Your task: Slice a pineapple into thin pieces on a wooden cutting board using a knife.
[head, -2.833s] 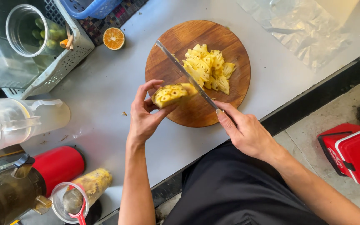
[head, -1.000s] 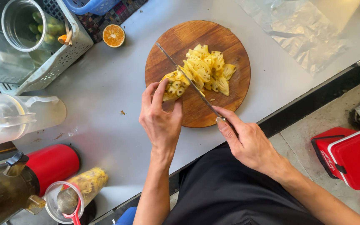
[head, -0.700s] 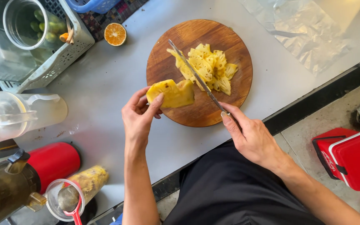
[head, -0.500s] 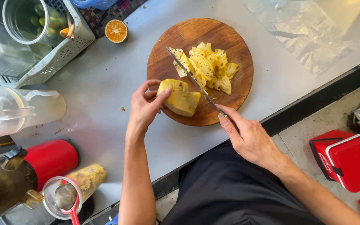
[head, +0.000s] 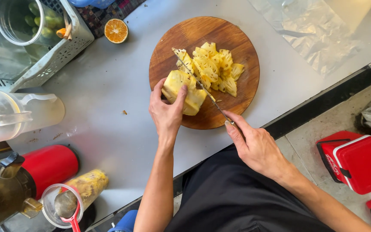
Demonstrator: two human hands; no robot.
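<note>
A round wooden cutting board (head: 232, 36) lies on a grey metal counter. My left hand (head: 166, 109) grips a peeled yellow pineapple chunk (head: 194, 99) on the board's near left part. My right hand (head: 254, 144) holds the handle of a long thin knife (head: 194, 79), whose blade lies across the chunk, pointing toward the far left. A pile of cut pineapple slices (head: 215, 66) sits in the middle of the board, just beyond the blade.
A halved orange (head: 116, 31) lies at the back. A white basket (head: 61, 56) holds a jar of green fruit. At the left stand a clear jug (head: 26, 114), a red blender base (head: 48, 165) and a blender cup with pulp (head: 78, 191). A red cooler (head: 357, 161) sits on the floor.
My left hand lifted the pineapple chunk, turned it and set it back on the board. The knife blade has come down across the chunk.
</note>
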